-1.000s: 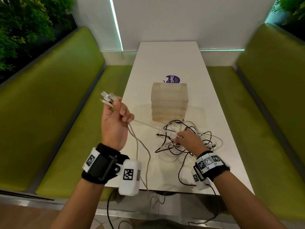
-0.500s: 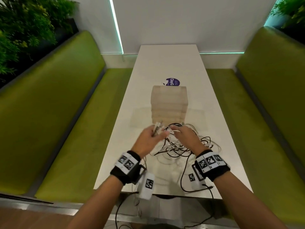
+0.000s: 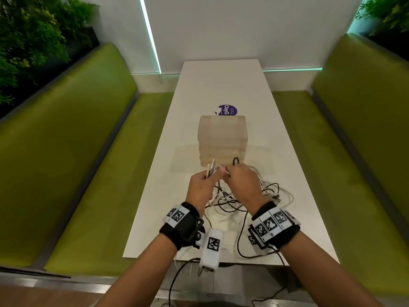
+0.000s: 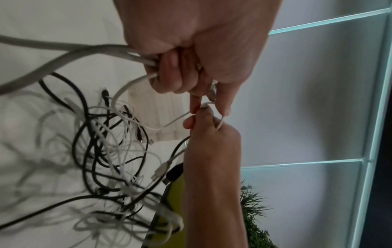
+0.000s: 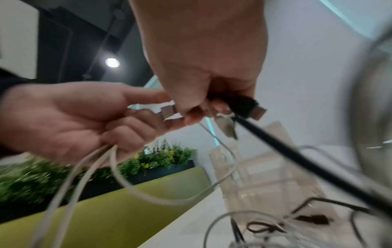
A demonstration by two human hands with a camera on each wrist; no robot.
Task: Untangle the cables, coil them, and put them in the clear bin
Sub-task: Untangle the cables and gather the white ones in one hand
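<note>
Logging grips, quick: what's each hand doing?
Left hand: grips several white cable ends.
Right hand: pinches a white cable and holds a black plug.

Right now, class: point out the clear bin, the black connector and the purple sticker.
clear bin [image 3: 222,138], head view, front wall.
black connector [image 5: 244,105], right wrist view, plug body.
purple sticker [image 3: 228,110], head view, middle of its face.

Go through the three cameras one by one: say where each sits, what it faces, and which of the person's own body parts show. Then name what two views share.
Head: worn on the head, looking forward and down at the white table, clear bin and cable tangle; both forearms, left hand and right hand show.
Left wrist: looks along the left hand, gripping white cables, towards the tangle; the right hand shows too.
Right wrist: looks along the right hand, gripping a black cable; the left hand shows.
Shared: both wrist views show the two hands meeting.
</note>
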